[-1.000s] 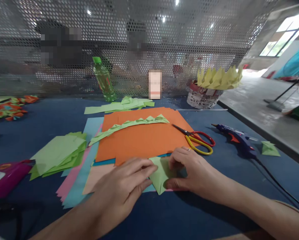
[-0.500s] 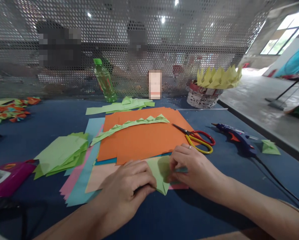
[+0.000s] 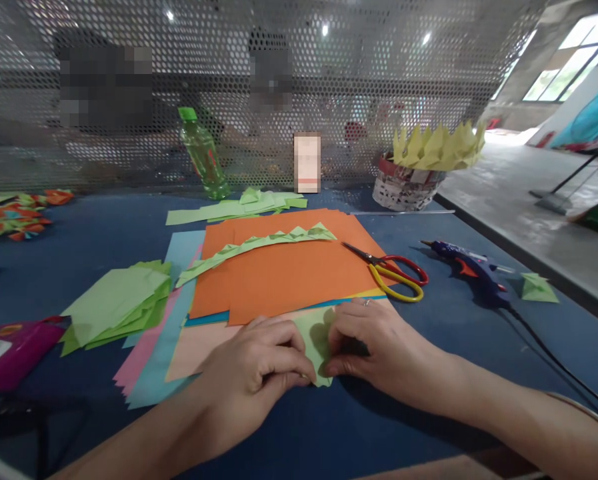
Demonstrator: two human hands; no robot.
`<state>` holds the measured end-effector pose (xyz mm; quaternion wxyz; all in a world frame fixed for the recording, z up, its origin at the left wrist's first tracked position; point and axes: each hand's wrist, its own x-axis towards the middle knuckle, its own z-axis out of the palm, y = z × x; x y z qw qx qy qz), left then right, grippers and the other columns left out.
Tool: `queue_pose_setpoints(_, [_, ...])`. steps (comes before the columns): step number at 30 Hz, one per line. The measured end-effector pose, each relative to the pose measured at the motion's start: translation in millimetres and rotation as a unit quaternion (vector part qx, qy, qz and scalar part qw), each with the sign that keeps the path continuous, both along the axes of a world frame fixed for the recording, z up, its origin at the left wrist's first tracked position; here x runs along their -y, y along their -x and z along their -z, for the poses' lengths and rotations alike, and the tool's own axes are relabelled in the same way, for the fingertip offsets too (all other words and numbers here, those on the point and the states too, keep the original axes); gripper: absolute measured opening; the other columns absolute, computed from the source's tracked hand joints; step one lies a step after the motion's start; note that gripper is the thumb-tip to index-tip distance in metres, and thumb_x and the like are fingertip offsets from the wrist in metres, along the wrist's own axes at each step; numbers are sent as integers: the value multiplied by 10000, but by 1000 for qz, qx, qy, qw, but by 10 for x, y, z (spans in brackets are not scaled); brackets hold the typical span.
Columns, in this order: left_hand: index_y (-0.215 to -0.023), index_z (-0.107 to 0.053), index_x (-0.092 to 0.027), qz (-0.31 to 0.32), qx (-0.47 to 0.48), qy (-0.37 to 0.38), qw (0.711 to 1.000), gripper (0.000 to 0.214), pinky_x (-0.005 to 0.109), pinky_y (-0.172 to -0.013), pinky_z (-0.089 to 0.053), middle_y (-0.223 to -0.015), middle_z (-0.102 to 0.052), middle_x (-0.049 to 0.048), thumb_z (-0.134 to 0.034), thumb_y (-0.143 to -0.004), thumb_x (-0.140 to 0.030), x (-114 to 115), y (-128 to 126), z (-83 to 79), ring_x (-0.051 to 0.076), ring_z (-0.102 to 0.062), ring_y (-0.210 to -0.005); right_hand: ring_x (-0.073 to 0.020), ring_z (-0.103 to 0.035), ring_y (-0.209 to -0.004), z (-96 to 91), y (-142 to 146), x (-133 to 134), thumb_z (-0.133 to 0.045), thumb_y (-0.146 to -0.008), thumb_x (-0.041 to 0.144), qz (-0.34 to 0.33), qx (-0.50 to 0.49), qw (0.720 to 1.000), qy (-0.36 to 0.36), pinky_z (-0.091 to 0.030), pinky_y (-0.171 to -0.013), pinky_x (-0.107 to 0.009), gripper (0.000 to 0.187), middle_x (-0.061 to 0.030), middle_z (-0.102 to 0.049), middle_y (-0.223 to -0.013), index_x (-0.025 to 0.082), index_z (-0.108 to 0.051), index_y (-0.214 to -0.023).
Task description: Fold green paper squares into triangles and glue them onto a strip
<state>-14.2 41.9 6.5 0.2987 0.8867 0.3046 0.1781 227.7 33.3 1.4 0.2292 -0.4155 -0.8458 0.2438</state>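
Observation:
A small light-green folded paper piece [image 3: 315, 340] lies near the front edge of the blue table, on the lower rim of a stack of coloured sheets. My left hand [image 3: 256, 373] presses on its left side with fingers curled and pinched at its lower tip. My right hand [image 3: 373, 347] pinches its right side, thumb under and fingers on top. A large orange sheet [image 3: 283, 273] lies just behind, with a green chain of folded points [image 3: 253, 248] across it.
Red-and-yellow scissors [image 3: 396, 275] and a blue glue gun [image 3: 471, 270] with its cord lie to the right. A pile of green squares [image 3: 116, 307] sits left, a green bottle [image 3: 203, 157] and a basket with yellow points [image 3: 419, 173] stand by the mesh screen.
Both hands have closed in on the green piece, covering more of it; the visible part has grown smaller as it is folded. The view shifted slightly.

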Motion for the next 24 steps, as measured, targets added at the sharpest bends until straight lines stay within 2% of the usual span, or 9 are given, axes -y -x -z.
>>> queue_pose_setpoints(5, [-866, -718, -281, -25, 5, 16, 1000, 190, 265, -773, -380, -857, -651, -55, -625, -954, -141, 20, -31, 32, 129, -609, -847, -105, -527, -705, -18, 15, -5, -847, -798, 322, 0, 0, 1000, -3, -328, -665, -257, 250, 57, -608, -739, 193, -634, -769])
queue_pose_setpoints(10, [-952, -714, -276, -62, 2, 0, 998, 122, 300, -794, -383, -902, -683, -35, -630, -964, -188, 50, -86, 46, 165, -608, -875, -106, -521, -692, -33, 17, 3, -850, -794, 286, 3, -1, 1000, -4, -328, -653, -257, 235, 55, -609, -731, 188, -639, -762])
queue_pose_setpoints(18, [-829, -636, -223, -75, 11, -12, 997, 156, 304, -785, -348, -838, -646, -51, -636, -929, -103, 74, -140, 15, 151, -571, -833, -115, -532, -699, -20, 17, -7, -845, -799, 277, 6, 4, 1000, -3, -323, -648, -261, 223, 44, -622, -749, 197, -638, -778])
queue_pose_setpoints(24, [-800, -627, -218, -57, 41, 5, 997, 200, 294, -794, -341, -809, -632, -62, -616, -923, -62, 71, -151, -8, 130, -571, -813, -110, -525, -685, -31, 27, -13, -852, -789, 273, 6, 9, 1000, 4, -321, -649, -258, 224, 45, -623, -745, 193, -643, -774])
